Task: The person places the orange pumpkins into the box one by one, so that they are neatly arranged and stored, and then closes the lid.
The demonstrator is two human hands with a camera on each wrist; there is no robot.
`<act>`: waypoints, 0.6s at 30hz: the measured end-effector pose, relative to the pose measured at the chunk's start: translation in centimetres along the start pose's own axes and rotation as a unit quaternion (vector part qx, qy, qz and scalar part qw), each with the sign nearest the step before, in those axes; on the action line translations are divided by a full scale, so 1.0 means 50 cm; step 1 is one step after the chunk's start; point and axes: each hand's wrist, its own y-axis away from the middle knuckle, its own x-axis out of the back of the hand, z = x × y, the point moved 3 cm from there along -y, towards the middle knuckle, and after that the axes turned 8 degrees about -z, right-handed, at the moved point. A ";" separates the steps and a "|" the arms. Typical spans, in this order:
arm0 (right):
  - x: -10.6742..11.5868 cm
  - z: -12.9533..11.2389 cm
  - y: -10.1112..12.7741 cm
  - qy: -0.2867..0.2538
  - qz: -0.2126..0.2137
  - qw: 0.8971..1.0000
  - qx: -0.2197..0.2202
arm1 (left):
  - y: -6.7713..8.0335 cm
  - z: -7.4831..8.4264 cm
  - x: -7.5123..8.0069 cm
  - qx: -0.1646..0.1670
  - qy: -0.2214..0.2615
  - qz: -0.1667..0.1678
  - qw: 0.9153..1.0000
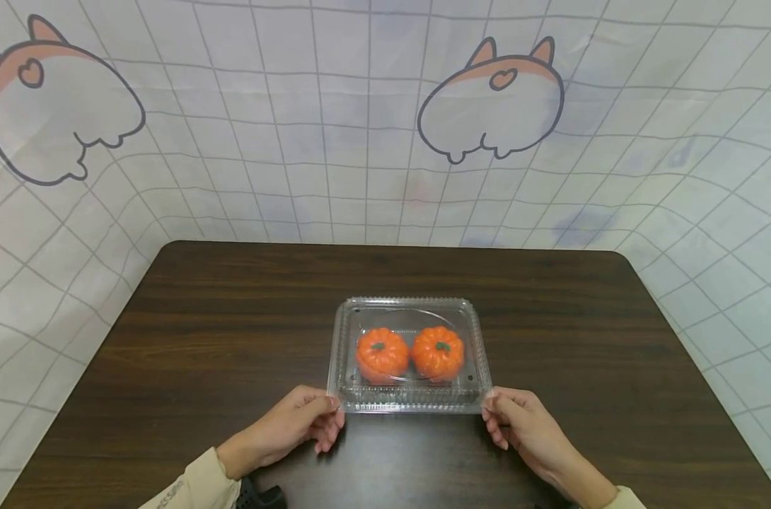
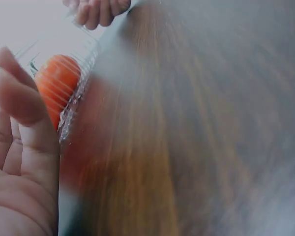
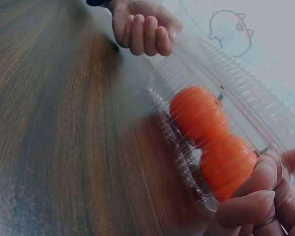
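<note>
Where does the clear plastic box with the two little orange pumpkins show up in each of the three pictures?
Head: the clear plastic box sits centre on the dark table, between both hands.
Left wrist: upper left, its ribbed edge beside the left hand.
Right wrist: right half, its corner pinched by the right hand.
Shared landmark: the orange pumpkins inside.

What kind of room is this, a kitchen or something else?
Probably a staged recording corner, not a kitchen: a dark wooden table is walled in by a hung cartoon-print cloth, and the only item on it is a clear plastic box with two toy-like orange pumpkins.
</note>
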 end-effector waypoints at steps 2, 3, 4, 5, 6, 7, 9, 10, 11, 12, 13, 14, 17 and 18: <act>0.001 0.002 -0.001 -0.007 -0.004 1.000 -0.001 | -0.001 -0.002 0.001 -0.004 0.004 0.001 1.000; 0.002 0.002 -0.002 -0.009 -0.006 1.000 0.000 | -0.002 -0.003 0.001 -0.005 0.005 0.002 1.000; 0.002 0.003 -0.002 -0.011 -0.008 1.000 0.001 | -0.002 -0.004 0.002 -0.008 0.006 0.003 1.000; 0.002 0.003 -0.003 -0.013 -0.010 1.000 0.002 | -0.002 -0.005 0.002 -0.010 0.007 0.004 1.000; 0.002 0.003 -0.003 -0.014 -0.012 1.000 0.004 | -0.003 -0.006 0.002 -0.012 0.009 0.005 1.000; 0.002 0.003 -0.003 -0.015 -0.015 1.000 0.006 | -0.003 -0.007 0.002 -0.014 0.010 0.005 1.000; 0.002 0.002 -0.003 -0.017 -0.017 1.000 0.008 | -0.004 -0.008 0.002 -0.017 0.016 0.004 1.000; 0.002 0.002 -0.003 -0.018 -0.017 1.000 0.009 | -0.004 -0.009 0.002 -0.018 0.018 0.003 1.000; 0.001 0.002 -0.003 -0.017 -0.016 1.000 0.009 | -0.003 -0.009 0.001 -0.020 0.019 0.002 1.000; 0.001 0.002 -0.003 -0.017 -0.015 1.000 0.010 | -0.003 -0.009 0.001 -0.021 0.020 0.000 1.000; 0.000 0.002 -0.002 -0.016 -0.013 1.000 0.009 | -0.002 -0.009 0.001 -0.023 0.020 -0.001 1.000; 0.000 0.002 -0.002 -0.015 -0.011 1.000 0.009 | -0.002 -0.009 0.000 -0.025 0.020 -0.001 0.999; -0.003 0.004 -0.002 -0.014 -0.004 1.000 0.003 | -0.001 -0.010 0.000 -0.031 0.017 -0.001 0.999; -0.004 0.005 -0.002 -0.014 -0.001 1.000 0.001 | -0.001 -0.010 0.000 -0.031 0.016 0.001 0.999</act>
